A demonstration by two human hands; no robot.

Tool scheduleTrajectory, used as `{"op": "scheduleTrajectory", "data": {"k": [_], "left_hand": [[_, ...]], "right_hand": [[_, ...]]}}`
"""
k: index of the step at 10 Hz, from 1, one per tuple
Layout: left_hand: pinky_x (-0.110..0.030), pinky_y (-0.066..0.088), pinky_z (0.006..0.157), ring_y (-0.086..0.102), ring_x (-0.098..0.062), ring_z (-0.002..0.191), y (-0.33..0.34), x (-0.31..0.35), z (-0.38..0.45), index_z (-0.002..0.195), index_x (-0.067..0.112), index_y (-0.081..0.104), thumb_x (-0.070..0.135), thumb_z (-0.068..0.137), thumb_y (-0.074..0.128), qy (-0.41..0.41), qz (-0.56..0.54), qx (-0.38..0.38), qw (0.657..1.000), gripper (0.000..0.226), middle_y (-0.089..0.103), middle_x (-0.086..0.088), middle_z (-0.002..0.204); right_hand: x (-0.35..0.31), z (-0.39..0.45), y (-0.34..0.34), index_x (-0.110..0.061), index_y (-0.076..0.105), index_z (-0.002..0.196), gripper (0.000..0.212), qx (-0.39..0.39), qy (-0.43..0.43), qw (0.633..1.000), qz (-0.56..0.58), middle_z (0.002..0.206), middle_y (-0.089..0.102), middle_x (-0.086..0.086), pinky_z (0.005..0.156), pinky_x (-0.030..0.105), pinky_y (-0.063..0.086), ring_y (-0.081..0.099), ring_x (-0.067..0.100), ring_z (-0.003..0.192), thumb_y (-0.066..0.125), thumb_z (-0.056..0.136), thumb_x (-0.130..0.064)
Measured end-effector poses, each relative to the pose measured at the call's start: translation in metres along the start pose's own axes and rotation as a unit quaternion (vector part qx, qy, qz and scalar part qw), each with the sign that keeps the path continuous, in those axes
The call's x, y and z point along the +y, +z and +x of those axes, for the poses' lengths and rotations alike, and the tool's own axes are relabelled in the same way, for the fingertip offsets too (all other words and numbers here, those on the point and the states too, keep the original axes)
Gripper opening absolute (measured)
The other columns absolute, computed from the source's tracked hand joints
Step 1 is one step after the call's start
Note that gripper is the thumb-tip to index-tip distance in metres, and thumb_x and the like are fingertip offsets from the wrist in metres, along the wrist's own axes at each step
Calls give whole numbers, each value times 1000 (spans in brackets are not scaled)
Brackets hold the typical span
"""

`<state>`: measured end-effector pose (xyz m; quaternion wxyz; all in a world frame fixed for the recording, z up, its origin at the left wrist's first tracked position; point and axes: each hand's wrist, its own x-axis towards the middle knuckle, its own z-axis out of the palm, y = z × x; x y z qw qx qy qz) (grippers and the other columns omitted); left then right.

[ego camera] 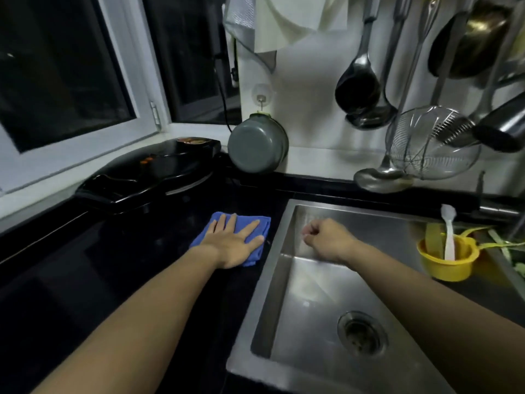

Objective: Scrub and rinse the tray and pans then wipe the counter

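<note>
Blue folded microfibre cloth [240, 231] lay pressed to the glossy black stone counter [127, 280] under the flat-fingered left hand [235, 243], right hand [326, 240] fisted empty over the bare steel sink [287, 322], so washing looked finished and wiping remained.

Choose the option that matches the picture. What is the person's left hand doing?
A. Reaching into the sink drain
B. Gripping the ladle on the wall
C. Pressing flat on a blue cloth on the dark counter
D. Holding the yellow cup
C: the left hand lies with straight, spread fingers on the blue cloth on the counter, left of the sink, while the right hand is curled in a fist over the sink.
</note>
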<state>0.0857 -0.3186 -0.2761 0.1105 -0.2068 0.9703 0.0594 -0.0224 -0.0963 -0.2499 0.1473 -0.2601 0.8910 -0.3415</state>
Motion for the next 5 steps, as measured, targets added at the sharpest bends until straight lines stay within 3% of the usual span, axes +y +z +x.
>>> {"op": "scheduleTrajectory", "data": {"k": [1,2,3,4,5], "left_hand": [[-46,-8,126,-13,-30,157,-16,13,76,158,53,-5,77,97,10,4,6,32,999,67,-14,-2,171],[-45,-3,127,-2,-32,157,-29,30,135,158,55,5,76,97,13,11,-1,55,998,64,-4,-3,172],[-42,4,126,11,-34,153,-34,35,165,156,58,11,75,98,18,10,-2,62,998,61,6,-7,170],[-45,1,126,8,-37,155,-41,41,168,159,52,8,70,101,15,0,31,50,998,61,8,-8,171],[-48,24,120,31,-40,145,-40,68,145,154,33,39,54,104,34,41,73,179,980,54,40,-13,156]], "right_hand": [[31,36,-8,-9,69,85,16,-9,13,999,-37,86,70,4,76,32,51,64,22,84,59,96,-16],[63,63,-16,-8,67,78,21,-18,43,997,-55,79,69,3,71,31,50,62,20,75,57,95,-16],[79,73,-22,-6,72,89,19,-30,71,995,-70,95,74,9,85,35,53,68,25,93,57,95,-17],[82,61,-31,-10,72,86,17,-56,83,992,-73,95,73,7,81,32,53,67,24,91,58,94,-14],[80,32,-43,-8,64,97,11,-49,95,987,-120,106,66,11,78,31,50,62,28,97,54,94,-11]]}}
